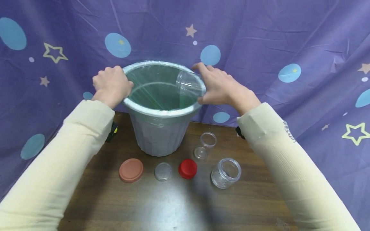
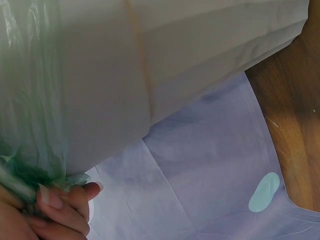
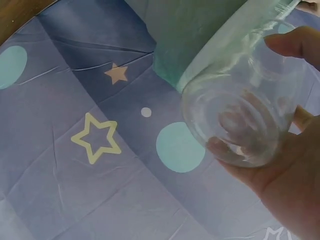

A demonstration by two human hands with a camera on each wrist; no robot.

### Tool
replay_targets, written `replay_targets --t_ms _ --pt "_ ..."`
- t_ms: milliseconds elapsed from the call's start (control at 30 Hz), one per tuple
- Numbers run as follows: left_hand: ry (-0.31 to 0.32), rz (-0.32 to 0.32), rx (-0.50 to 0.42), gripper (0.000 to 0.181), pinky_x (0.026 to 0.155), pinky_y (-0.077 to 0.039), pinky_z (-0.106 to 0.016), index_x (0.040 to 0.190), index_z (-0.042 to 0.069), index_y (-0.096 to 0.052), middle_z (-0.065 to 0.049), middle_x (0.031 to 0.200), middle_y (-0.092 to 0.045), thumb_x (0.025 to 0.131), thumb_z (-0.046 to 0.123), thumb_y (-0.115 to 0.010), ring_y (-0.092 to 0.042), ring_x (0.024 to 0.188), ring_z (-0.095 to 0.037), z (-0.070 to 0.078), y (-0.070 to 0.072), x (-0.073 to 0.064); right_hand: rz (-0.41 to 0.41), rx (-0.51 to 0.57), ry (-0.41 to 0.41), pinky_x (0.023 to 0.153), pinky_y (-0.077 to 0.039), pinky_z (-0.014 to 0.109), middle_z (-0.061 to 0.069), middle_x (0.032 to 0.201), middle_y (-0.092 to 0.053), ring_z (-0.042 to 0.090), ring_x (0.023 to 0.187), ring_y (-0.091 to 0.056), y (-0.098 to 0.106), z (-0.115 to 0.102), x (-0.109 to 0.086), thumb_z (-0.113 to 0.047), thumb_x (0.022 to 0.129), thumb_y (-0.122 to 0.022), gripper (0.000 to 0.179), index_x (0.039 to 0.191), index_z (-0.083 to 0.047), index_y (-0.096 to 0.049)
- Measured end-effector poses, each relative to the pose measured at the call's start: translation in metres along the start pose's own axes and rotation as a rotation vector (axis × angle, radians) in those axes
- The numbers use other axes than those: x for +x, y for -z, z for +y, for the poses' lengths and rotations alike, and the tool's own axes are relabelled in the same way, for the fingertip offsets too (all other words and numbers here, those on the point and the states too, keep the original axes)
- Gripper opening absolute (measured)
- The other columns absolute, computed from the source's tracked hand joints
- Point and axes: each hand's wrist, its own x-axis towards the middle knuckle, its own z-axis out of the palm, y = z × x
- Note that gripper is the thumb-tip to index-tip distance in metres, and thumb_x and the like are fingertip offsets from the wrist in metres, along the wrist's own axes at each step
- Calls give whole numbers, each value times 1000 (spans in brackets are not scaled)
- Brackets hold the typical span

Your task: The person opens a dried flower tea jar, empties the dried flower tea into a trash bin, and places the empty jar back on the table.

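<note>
A light grey trash bin [image 1: 162, 134] stands on the table, lined with a thin green plastic bag [image 1: 156, 86] folded over its rim. My left hand [image 1: 112, 85] grips the left side of the rim; in the left wrist view its fingers [image 2: 65, 215] are curled into the bunched bag [image 2: 35, 135]. My right hand [image 1: 216, 85] holds a clear plastic jar [image 1: 188, 85], tilted on its side over the right part of the rim. In the right wrist view, thumb and fingers wrap round this jar [image 3: 235, 120], whose round base faces the camera.
In front of the bin lie an orange-pink lid [image 1: 131, 170], a clear lid [image 1: 163, 171] and a red lid [image 1: 188, 168]. To their right are a small clear container [image 1: 208, 140] and a thick-walled clear jar [image 1: 225, 173]. A purple patterned cloth [image 1: 260, 38] hangs behind.
</note>
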Motion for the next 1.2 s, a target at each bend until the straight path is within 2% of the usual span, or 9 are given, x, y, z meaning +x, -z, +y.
replay_targets --t_ms 133,267,433,667,933,1200 --pt "0 -6 3 58 84 -49 -60 126 -12 -51 -39 123 -57 96 38 -50 -57 109 -56 0 0 0 -6 -45 -11 94 -46 58 15 138 -50 37 121 -53 -4 2 -1 -29 78 -69 84 150 -25 -26" --pt "-2 -8 2 58 82 -50 -59 124 -12 -52 -39 122 -57 96 39 -49 -58 108 -56 0 0 -1 61 -39 -19 92 -47 54 14 131 -55 33 114 -55 -12 6 -1 -43 82 -69 80 150 -23 -30" --pt "-2 -4 3 58 83 -50 -60 125 -12 -52 -39 123 -57 96 39 -50 -57 108 -56 1 0 -1 156 57 -69 93 -47 51 13 127 -60 31 112 -58 -22 15 -1 -58 84 -67 81 148 -21 -34" --pt "2 5 1 58 83 -49 -60 125 -12 -52 -39 123 -56 96 38 -50 -57 109 -56 1 0 -1 187 213 -127 96 -47 50 9 126 -64 27 114 -60 -26 23 -3 -65 83 -65 83 148 -23 -35" --pt "2 6 1 59 83 -49 -60 125 -12 -52 -39 123 -57 96 38 -50 -57 109 -56 1 0 0 241 400 -182 97 -48 44 10 118 -67 23 108 -62 -24 30 -8 -63 81 -68 82 145 -20 -39" --pt "6 0 1 59 82 -50 -59 125 -12 -52 -38 122 -57 96 39 -50 -58 108 -55 1 -1 0 261 472 -233 86 -51 39 10 111 -66 23 99 -63 -25 37 -16 -63 81 -68 82 143 -17 -40"
